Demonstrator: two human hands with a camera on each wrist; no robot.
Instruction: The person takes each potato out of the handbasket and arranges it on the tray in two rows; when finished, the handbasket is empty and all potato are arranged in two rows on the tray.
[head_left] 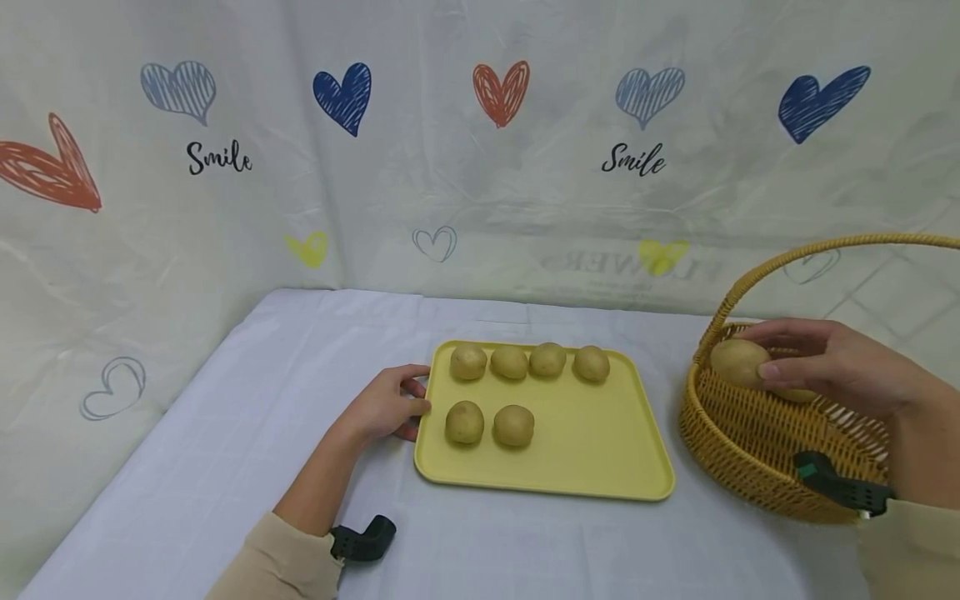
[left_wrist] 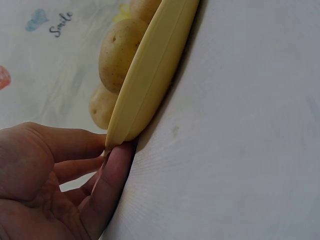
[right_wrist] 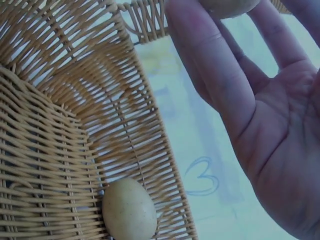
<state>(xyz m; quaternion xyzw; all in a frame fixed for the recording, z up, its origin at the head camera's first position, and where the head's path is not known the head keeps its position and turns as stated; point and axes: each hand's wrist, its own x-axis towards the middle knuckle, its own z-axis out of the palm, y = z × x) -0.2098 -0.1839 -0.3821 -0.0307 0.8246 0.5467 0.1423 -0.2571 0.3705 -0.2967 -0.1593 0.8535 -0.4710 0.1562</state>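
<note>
My right hand (head_left: 847,367) pinches a potato (head_left: 740,362) between thumb and fingers, above the wicker basket (head_left: 757,467). Inside that basket lies another potato (right_wrist: 129,209), against its side wall. At the left edge of a yellow tray (head_left: 585,454), my left hand (head_left: 386,404) holds the rim, its fingertips meeting around the edge in the left wrist view. Several potatoes (head_left: 547,360) form a back row on the tray. Two more potatoes, one at far left (head_left: 464,422) and one beside it (head_left: 513,426), sit in a front row.
The basket's tall arched handle (head_left: 825,243) rises over its rim on the right. A white cloth (head_left: 480,550) covers the table. Behind it hangs a pale curtain (head_left: 450,175) printed with hearts. Each wrist wears a dark camera mount (head_left: 363,540).
</note>
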